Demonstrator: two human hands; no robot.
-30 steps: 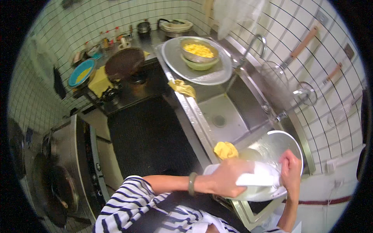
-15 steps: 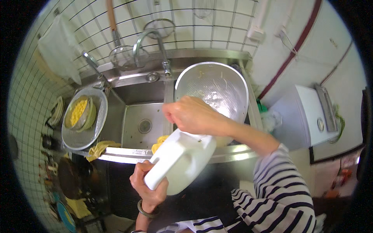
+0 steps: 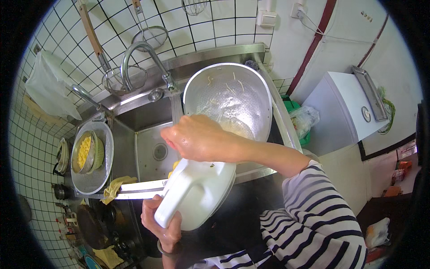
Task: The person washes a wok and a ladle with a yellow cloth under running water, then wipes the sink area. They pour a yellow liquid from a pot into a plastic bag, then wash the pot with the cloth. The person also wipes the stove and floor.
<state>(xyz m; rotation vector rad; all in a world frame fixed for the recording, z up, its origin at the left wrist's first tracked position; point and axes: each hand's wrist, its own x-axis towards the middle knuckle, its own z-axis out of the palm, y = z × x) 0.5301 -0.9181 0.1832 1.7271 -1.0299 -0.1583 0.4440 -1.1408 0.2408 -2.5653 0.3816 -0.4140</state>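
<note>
A large white plastic jug (image 3: 206,195) with a moulded handle is tilted in front of the sink's front edge. My left hand (image 3: 163,224) is closed round the lower end of its handle. Across the jug's far end lies my right hand (image 3: 197,139), its fingers curled closed; the jug's mouth and anything in those fingers are hidden beneath it. Just beyond is a big round metal basin (image 3: 197,92) with a dimpled inner surface, a few pale thin strands stuck to it and a pale patch at the bottom, partly covered by my right forearm.
Left of the basin is the steel sink (image 3: 148,145) with a curved faucet (image 3: 134,49). A metal bowl (image 3: 101,170) carries a small basket of yellow pieces (image 3: 83,152). Yellow cloth (image 3: 117,186) hangs at the sink's front edge. A white cabinet (image 3: 336,107) stands at right.
The view has shifted, so the sink and basin appear farther left and tilted. Both hands stay at the jug, with the right still over its far end.
</note>
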